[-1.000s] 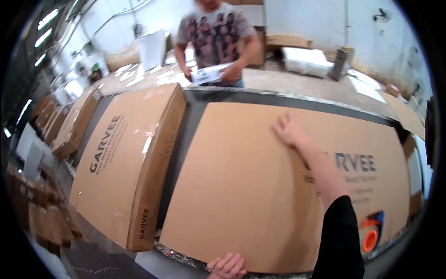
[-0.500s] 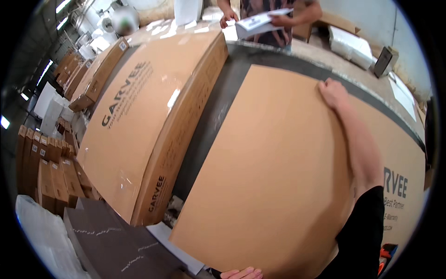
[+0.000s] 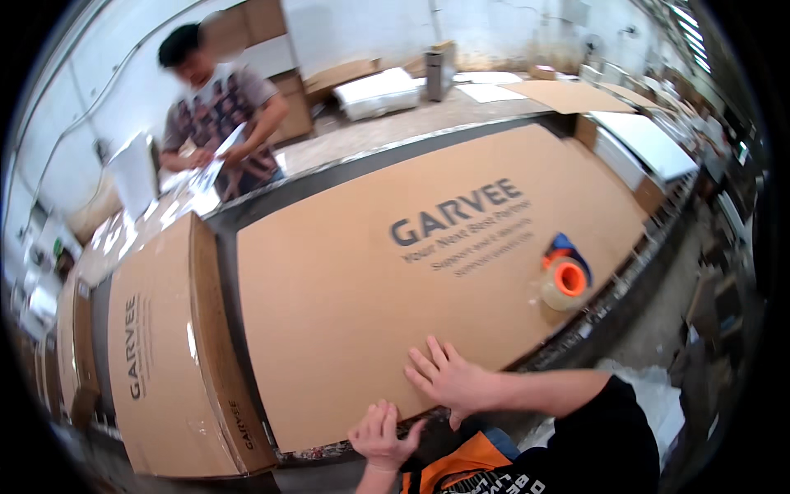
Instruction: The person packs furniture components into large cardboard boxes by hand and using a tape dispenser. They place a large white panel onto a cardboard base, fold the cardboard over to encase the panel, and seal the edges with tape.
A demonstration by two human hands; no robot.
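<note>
A large brown cardboard sheet or flattened carton [image 3: 346, 305] with dark printing lies in front of me. My right hand [image 3: 448, 380] rests on it near its close edge, palm down with the fingers spread. Just left of it, my left hand [image 3: 384, 436] touches the same edge, fingers stretched onto the cardboard and thumb apart. Neither hand holds a tool. A tape dispenser [image 3: 566, 276] with a clear roll, orange core and blue part lies on the cardboard, to the right of my hands.
Left of the cardboard is a taped brown carton [image 3: 160, 346], with another carton [image 3: 76, 346] beyond. Across the dark conveyor [image 3: 304, 185], a person [image 3: 218, 123] holds white papers. White panels [image 3: 642, 144] stand at the right end; a bubble-wrapped bundle [image 3: 377, 95] lies behind.
My view has swung right, bringing the whole cardboard and tape dispenser into sight. My right hand has come from the cardboard's far edge to its near edge, beside my left hand.
</note>
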